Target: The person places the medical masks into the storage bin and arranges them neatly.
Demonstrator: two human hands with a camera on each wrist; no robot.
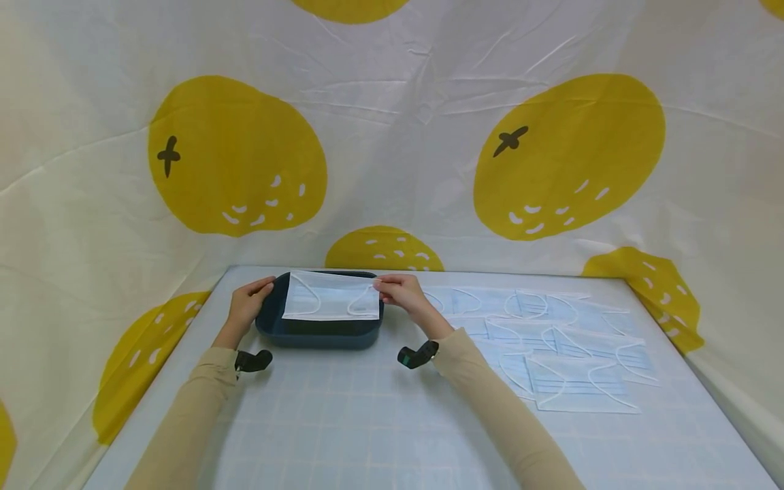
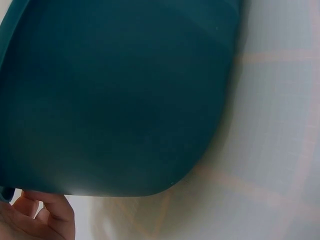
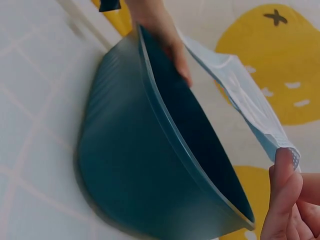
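The right hand (image 1: 401, 294) pinches a face mask (image 1: 333, 297) by its right end, thumb against fingertips. The mask is pale blue and white with white ear loops, and it hangs above the opening of a dark teal bin (image 1: 318, 339), apart from the rim in the right wrist view. The left hand (image 1: 247, 304) grips the bin's rim at its left end, the thumb and fingers on either side of the wall. The bin rests on the table (image 1: 306, 422), which has a pale surface with faint grid lines, near its far edge. To the right of the bin, more masks (image 1: 578, 391) lie flat and overlapping in loose rows. Beige sleeves (image 1: 174, 422) cover the forearms, and behind the table hangs a white cloth (image 1: 398, 156) printed with big yellow fruit shapes
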